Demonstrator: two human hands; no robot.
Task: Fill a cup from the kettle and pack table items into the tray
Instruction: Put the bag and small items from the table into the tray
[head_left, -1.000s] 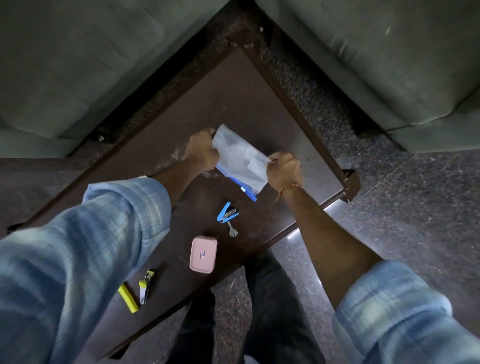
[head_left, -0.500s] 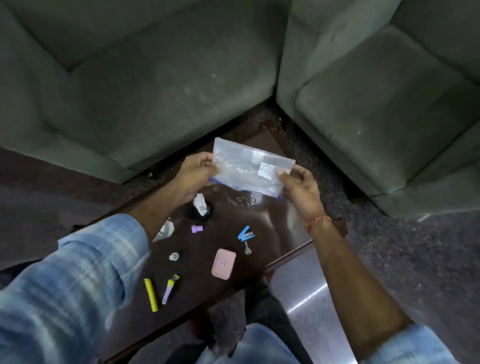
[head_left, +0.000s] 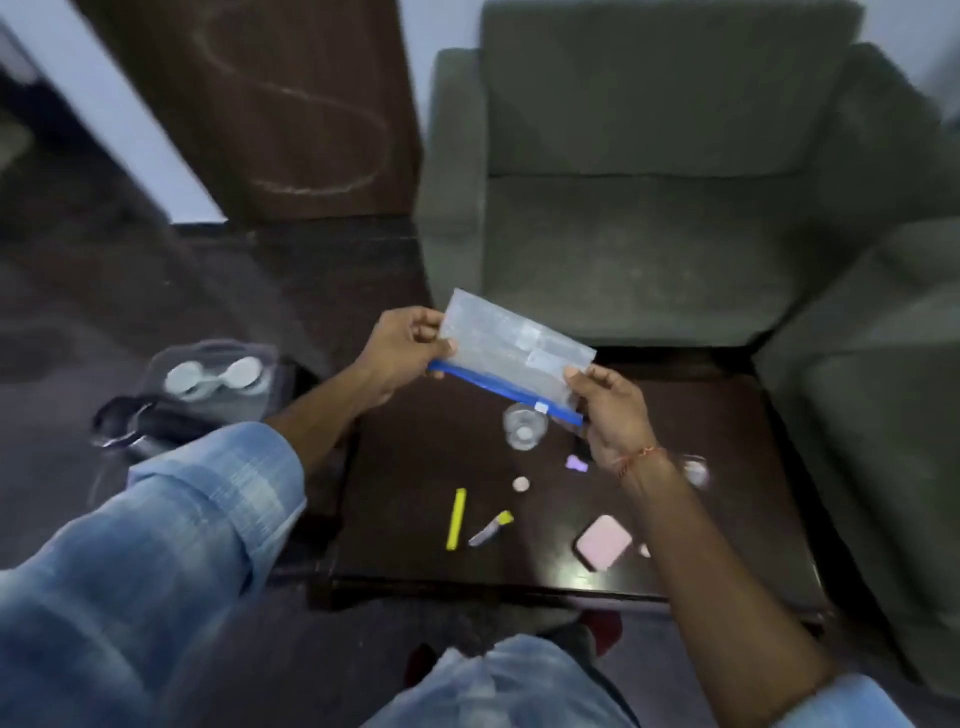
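A clear zip pouch (head_left: 511, 353) with a blue zipper strip hangs in the air above the dark table (head_left: 415, 467). My left hand (head_left: 402, 345) pinches its left end and my right hand (head_left: 610, 415) pinches its right end. Below the pouch stands a clear glass cup (head_left: 523, 427). On the tabletop lie a yellow stick (head_left: 456, 518), a small yellow-handled tool (head_left: 491, 528), a pink case (head_left: 602, 542), a small purple piece (head_left: 576, 463) and a round pink piece (head_left: 520, 484). A clear tray (head_left: 208, 376) holding white rounded items sits on the floor at the left.
A dark kettle-like object (head_left: 140, 423) lies on the floor beside the tray, blurred. Green sofas (head_left: 649, 208) stand behind and to the right of the table. A brown door (head_left: 291, 104) is at the back left. My knees are at the table's near edge.
The view has swung left and up, bringing the tray and door into sight. Both hands still hold the pouch, which now hangs with the blue zipper edge toward me.
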